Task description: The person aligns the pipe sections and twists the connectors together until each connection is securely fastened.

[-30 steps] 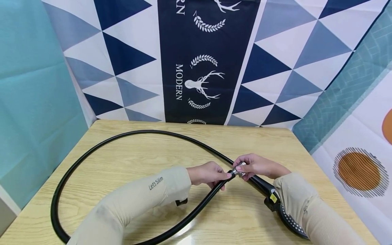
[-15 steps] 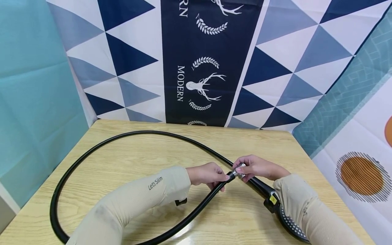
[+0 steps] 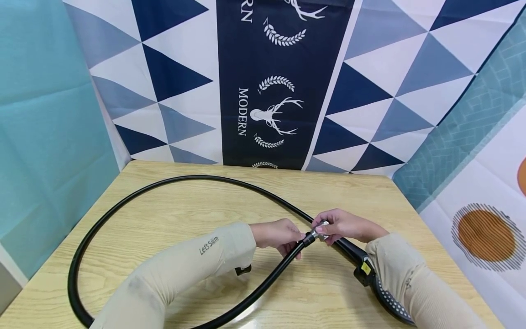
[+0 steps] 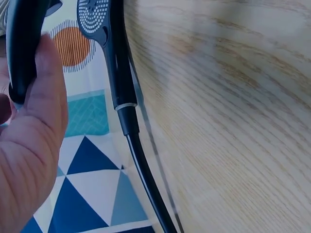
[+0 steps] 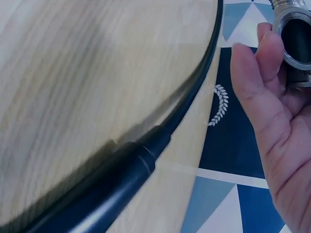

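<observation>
My left hand (image 3: 279, 235) holds a black shower hose (image 3: 263, 288) just behind its collared end, raised over the table's right half. In the left wrist view, thumb and fingers lie on either side of the hose (image 4: 26, 48). At the hose's end, my right hand (image 3: 345, 225) pinches a shiny metal pipe fitting (image 3: 324, 225). The right wrist view shows this fitting's round open mouth and ridged metal neck (image 5: 289, 5), with fingertips against its rim. Below the right forearm lies a black handheld shower head (image 3: 392, 299), its dotted face partly covered by the sleeve.
The hose makes a wide loop across the wooden table (image 3: 185, 219), from the shower head's handle (image 3: 347, 249) round the left side and front. Patterned cloth (image 3: 263, 68) hangs behind the table, with a teal sheet (image 3: 49, 137) at left.
My left thumb and fingers have shifted slightly back along the hose, so more of its black end collar shows. The right hand stays on the fitting. The head view has shifted a little.
</observation>
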Available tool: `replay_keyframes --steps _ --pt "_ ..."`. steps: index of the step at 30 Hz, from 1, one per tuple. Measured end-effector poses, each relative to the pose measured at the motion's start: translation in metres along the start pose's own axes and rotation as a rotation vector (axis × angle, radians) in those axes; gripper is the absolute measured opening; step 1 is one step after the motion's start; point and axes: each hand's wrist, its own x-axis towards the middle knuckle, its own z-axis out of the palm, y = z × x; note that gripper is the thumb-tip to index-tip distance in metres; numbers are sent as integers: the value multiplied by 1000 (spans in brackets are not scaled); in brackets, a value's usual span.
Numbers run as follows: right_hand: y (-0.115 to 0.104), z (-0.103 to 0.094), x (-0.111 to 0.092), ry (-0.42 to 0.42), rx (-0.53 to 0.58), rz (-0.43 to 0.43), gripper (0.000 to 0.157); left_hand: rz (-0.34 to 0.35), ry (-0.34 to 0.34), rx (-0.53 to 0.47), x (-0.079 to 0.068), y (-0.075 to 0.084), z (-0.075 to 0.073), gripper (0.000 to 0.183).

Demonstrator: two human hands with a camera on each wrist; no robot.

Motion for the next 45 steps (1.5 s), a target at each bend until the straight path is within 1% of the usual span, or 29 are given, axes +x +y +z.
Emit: replay_keyframes --steps 2,7,13,18,23,25,30,33,35,40,42,45 --pt "0 1 1 0 -8 9 24 -5 -24 7 0 1 -1 30" --pt "2 2 1 15 -15 9 25 -7 -19 25 3 0 -1 29" --pt "11 5 -4 11 -3 24 23 -19 -39 18 6 -5 4 26" --pt "11 5 -3 16 -25 15 24 -27 -41 4 6 -6 3 28" --pt "9 5 -1 -5 -8 26 24 -20 -70 -14 5 -8 3 31" --pt "9 5 0 -13 2 27 24 -13 -63 0 5 -8 4 31" --pt "9 6 2 -16 10 16 26 -10 -13 39 5 -8 4 27" --pt "10 6 3 -8 -3 20 26 -10 -2 47 5 -8 3 28" --pt "10 5 4 -4 -7 22 25 -11 -5 40 5 -8 2 27" --pt "9 4 4 -10 -16 22 25 -9 -68 1 4 -7 -2 26" --pt "8 3 4 -13 -24 21 25 -21 -81 -13 4 -6 -3 28" --pt "7 3 6 -12 -36 23 25 -45 -54 -34 4 -6 -2 29"
